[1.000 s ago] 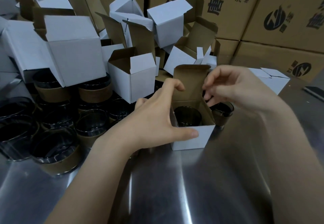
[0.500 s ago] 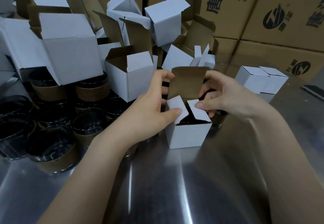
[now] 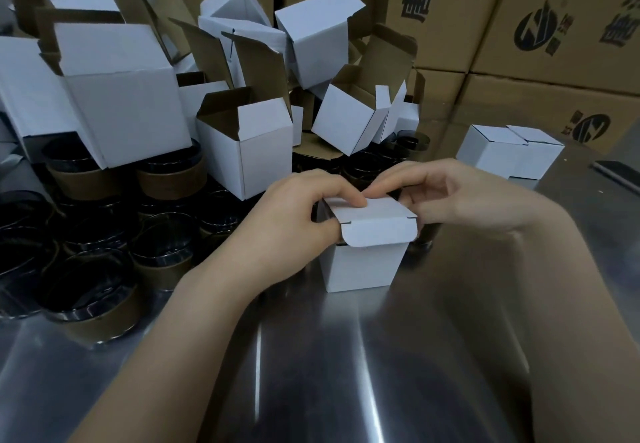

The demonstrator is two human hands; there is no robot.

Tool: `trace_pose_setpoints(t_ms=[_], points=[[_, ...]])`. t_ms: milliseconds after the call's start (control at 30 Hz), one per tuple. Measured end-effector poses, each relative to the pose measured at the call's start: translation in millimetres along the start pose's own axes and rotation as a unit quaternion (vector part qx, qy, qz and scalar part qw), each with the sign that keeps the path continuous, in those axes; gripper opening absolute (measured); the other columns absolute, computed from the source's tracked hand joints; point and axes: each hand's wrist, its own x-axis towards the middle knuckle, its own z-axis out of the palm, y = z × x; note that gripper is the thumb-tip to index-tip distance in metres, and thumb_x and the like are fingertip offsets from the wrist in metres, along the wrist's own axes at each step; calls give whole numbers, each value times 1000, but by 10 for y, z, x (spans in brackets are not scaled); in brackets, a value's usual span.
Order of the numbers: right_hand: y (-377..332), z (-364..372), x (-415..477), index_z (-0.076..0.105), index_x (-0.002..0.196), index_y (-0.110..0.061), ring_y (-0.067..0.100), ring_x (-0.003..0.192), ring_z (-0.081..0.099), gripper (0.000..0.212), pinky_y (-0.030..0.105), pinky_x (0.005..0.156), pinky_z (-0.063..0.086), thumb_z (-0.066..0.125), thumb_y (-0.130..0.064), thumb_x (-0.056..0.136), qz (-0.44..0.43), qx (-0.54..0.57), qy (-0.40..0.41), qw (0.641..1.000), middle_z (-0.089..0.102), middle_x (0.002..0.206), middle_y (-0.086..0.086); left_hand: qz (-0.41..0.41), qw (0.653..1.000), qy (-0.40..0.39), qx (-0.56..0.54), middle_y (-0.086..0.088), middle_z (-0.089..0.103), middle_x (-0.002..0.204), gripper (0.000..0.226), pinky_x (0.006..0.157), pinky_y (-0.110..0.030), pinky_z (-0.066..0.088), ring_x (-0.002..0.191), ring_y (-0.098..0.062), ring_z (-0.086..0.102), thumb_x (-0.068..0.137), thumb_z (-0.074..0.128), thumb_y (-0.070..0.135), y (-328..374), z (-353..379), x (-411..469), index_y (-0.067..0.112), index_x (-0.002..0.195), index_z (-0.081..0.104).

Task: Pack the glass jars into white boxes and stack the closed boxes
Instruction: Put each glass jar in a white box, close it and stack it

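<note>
We fold the lid [image 3: 375, 213] onto the box [image 3: 363, 266] mid-worktop [image 3: 346, 366]. Left hand [image 3: 298, 215] and right hand [image 3: 446, 193] pinch it with curled fingers, flap not yet tucked. Two closed boxes [image 3: 502, 151] sit at the far right edge. Many jars [image 3: 93, 290] and open boxes [image 3: 249, 151] remain at the left edge.

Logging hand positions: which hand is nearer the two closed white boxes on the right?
Right. The right hand sits just left of the closed boxes; the left hand is farther left, beyond the front box that both hold.
</note>
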Motion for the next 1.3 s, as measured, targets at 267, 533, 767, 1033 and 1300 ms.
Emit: trace_pose_setpoints(t_ms=[267,533,767,1033,1300], points=[[-20,-4,-19,69,116,-27,43,90,61,48,36,69,56,78,-32,69,8,24,-65,998,61,128,10,-32,996,-65,-57,18,60,120,39,97,-25,44,111,-1,53,81,43,28,41,-94,-28,37,107,70],[-9,61,27,69,105,-24,36,75,62,37,29,59,53,82,-26,70,-18,35,-37,999,63,120,19,-16,999,-32,-4,25,63,105,33,83,-23,50,97,4,57,74,67,51,48,-91,-51,44,106,67],[-28,107,48,71,88,-22,61,89,53,27,36,59,56,81,-12,65,-15,26,-16,999,64,120,-7,-19,999,-51,6,21,62,117,29,92,-32,49,108,-4,56,77,74,40,58,-96,-42,42,105,67],[-34,122,47,71,83,-26,59,97,53,25,72,77,49,81,-13,64,-45,-4,-19,999,62,119,-8,-14,997,-71,3,22,59,119,24,90,-15,41,112,0,52,77,71,43,30,-96,-31,41,101,68],[-27,117,39,73,84,-20,40,90,63,14,35,61,58,76,-25,71,-18,8,-22,1000,60,119,-11,-20,997,-66,-33,22,62,111,10,80,1,33,108,10,50,87,64,35,33,-99,-24,37,91,73]])
